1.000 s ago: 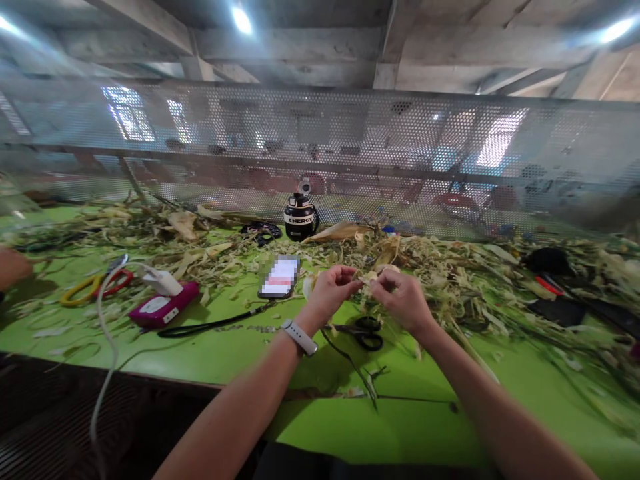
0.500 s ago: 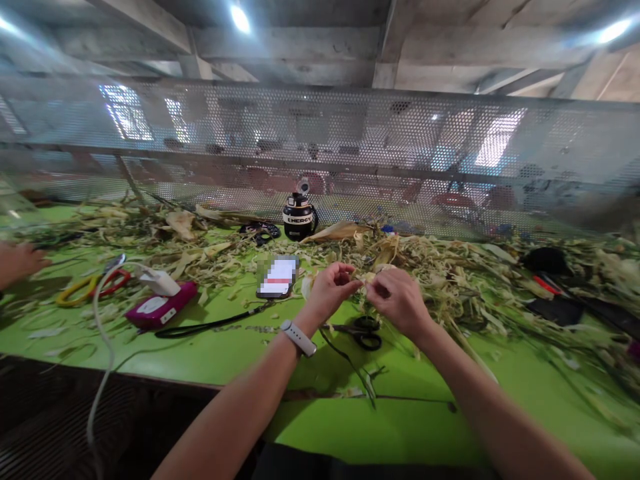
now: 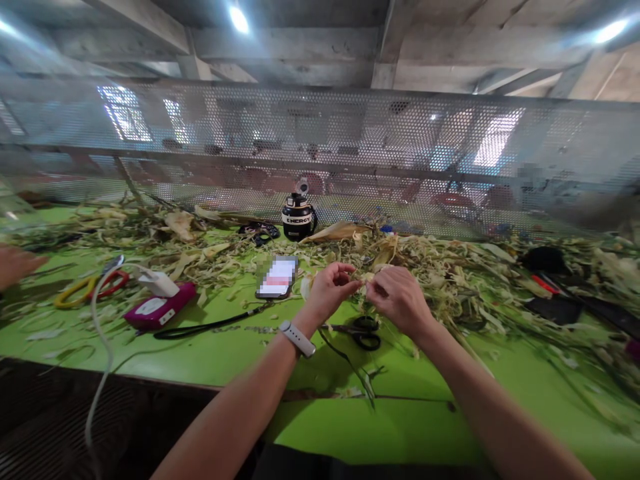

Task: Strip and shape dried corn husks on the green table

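My left hand (image 3: 333, 289), with a pale watch band at the wrist, is closed in a pinch above the green table. Close beside it, the fingertips of my right hand (image 3: 400, 299) are pinched too. A small pale piece of corn husk (image 3: 365, 279) shows between the two hands, mostly covered by fingers. Below them lie black-handled scissors (image 3: 367, 333) and a thin dark green stem (image 3: 350, 363). A phone (image 3: 278, 277) with a lit screen lies left of my left hand. Heaped husk strips (image 3: 440, 273) spread behind and right of my hands.
At left are a magenta power block (image 3: 163, 308) with a white plug (image 3: 161, 284) and cable, and scissors (image 3: 75, 293) with yellow and red handles. Another person's hand (image 3: 17, 265) reaches in. A black bottle (image 3: 298, 220) stands before a perforated screen (image 3: 320, 127).
Both my hands stay almost in place, still pinched together around the husk piece. The view has shifted very slightly. The other person's hand at left has moved a little.
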{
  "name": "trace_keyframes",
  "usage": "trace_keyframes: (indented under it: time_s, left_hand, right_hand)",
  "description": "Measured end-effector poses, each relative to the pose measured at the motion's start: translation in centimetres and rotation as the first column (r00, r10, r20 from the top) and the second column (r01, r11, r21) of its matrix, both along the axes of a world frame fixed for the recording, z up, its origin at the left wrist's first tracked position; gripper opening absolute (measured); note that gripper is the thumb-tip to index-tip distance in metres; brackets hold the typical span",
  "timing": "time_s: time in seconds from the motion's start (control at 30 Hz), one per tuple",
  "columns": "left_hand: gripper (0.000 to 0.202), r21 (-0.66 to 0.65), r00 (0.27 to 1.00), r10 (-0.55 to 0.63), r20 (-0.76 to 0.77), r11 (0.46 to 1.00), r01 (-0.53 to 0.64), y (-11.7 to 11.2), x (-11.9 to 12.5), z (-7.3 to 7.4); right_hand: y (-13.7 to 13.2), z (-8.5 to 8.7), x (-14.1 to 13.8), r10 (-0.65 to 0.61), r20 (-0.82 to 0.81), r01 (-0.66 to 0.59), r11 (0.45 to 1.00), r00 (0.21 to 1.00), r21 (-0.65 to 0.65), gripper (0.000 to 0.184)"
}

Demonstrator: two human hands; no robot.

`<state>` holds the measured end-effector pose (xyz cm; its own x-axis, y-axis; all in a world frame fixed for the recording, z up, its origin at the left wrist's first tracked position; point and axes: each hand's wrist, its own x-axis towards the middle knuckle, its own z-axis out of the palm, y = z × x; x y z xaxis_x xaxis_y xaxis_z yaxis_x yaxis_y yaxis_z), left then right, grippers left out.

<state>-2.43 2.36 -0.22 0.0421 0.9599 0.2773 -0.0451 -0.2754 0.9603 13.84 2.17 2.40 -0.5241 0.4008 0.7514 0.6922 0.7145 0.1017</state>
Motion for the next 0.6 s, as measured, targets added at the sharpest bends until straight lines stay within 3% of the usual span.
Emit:
trace_keyframes:
  time_s: [0.1,0.2,0.37,0.5,0.6]
  left_hand:
    - [0.039,0.01,0.999,-0.038,-0.007,0.999,0.038,0.0,0.1,-0.1]
    - [0.042,0.004,0.994,-0.1,0.046,0.995,0.1,-0.1,0.2,0.0]
    - [0.052,-0.023,0.98,-0.099,0.174,0.994,0.104,-0.2,0.2,0.4]
    - [0.034,-0.005,0.982,-0.153,0.112,0.988,0.154,-0.3,0.2,0.6]
    - [0.027,-0.002,0.988,-0.147,0.048,0.989,0.148,-0.3,0.2,0.6]
  right_hand:
    - [-0.1,-0.2,-0.1,0.03,-0.055,-0.036,0.994,0.998,-0.101,0.022]
    - [-0.4,-0.5,-0.4,0.027,-0.242,-0.093,0.959,0.97,-0.267,0.011]
    - [-0.2,-0.9,-1.1,0.001,-0.573,-0.289,0.865,0.819,-0.411,0.032]
    - [0.2,-1.2,-1.1,0.017,-0.579,-0.319,0.848,0.815,-0.424,0.038]
    - [0.2,-1.2,-0.9,0.004,-0.442,-0.19,0.906,0.897,-0.378,0.026]
